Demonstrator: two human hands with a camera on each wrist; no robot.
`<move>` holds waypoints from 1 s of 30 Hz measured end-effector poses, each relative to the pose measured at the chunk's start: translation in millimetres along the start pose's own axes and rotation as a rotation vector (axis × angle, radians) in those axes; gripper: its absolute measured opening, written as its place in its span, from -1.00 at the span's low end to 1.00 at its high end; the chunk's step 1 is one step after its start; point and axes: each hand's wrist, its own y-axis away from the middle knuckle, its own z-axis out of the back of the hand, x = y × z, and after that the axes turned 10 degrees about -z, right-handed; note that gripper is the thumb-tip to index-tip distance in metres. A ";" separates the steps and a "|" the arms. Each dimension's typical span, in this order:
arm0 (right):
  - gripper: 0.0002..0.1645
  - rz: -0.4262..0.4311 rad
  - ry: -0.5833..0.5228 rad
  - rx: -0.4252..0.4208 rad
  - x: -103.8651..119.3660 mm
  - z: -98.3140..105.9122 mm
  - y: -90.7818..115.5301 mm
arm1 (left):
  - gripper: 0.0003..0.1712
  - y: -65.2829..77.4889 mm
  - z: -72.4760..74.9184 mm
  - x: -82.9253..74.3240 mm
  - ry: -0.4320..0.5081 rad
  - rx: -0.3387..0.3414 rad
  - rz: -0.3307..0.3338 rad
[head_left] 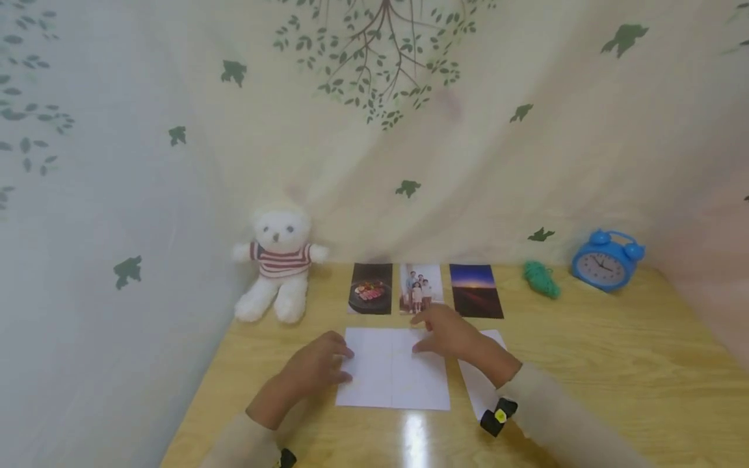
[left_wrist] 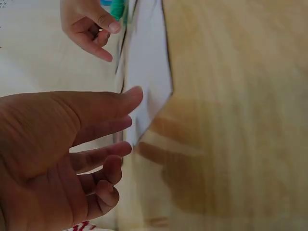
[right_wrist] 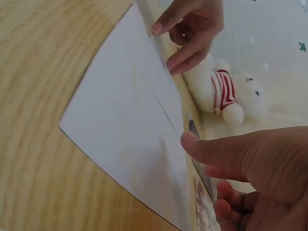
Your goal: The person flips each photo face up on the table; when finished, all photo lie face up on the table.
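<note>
White paper [head_left: 374,383] lies flat on the table, with a straight line running down its middle. My left hand [head_left: 316,364] is at its left edge, thumb and fingers spread and relaxed, nothing between them. Over the upper right part hovers my right hand [head_left: 447,331], its thumb and index finger apart. In the right wrist view the right thumb [right_wrist: 207,147] overlaps the paper's far edge near the middle line. Another white sheet [head_left: 474,383] lies to the right, partly hidden under the right forearm.
Behind the paper stand in a row a food photo [head_left: 370,290], a family photo [head_left: 417,286] and a sunset photo [head_left: 476,292]. A white teddy bear [head_left: 281,266] sits at the back left. Green yarn [head_left: 541,279] and a blue alarm clock [head_left: 605,263] are at the back right.
</note>
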 end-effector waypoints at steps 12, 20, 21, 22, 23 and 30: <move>-0.37 -0.089 0.019 0.037 -0.6 -5.4 5.0 | -0.64 5.1 0.0 1.4 0.014 0.023 0.077; -0.34 -0.082 -0.107 0.080 22.6 -23.3 -14.1 | -0.52 15.9 5.6 1.7 0.006 0.026 0.022; -0.33 -0.086 -0.114 0.078 25.3 -26.6 -17.0 | -0.51 16.7 5.7 1.8 0.013 0.034 0.019; -0.31 -0.084 -0.119 0.075 28.0 -29.2 -19.6 | -0.50 17.0 5.2 2.3 0.023 0.043 0.020; -0.30 -0.090 -0.125 0.074 30.6 -31.3 -22.0 | -0.50 17.4 4.5 2.7 0.025 0.051 0.023; -0.36 -0.133 -0.056 0.061 38.5 -39.2 -36.9 | -0.49 15.4 1.5 2.5 0.049 0.069 0.036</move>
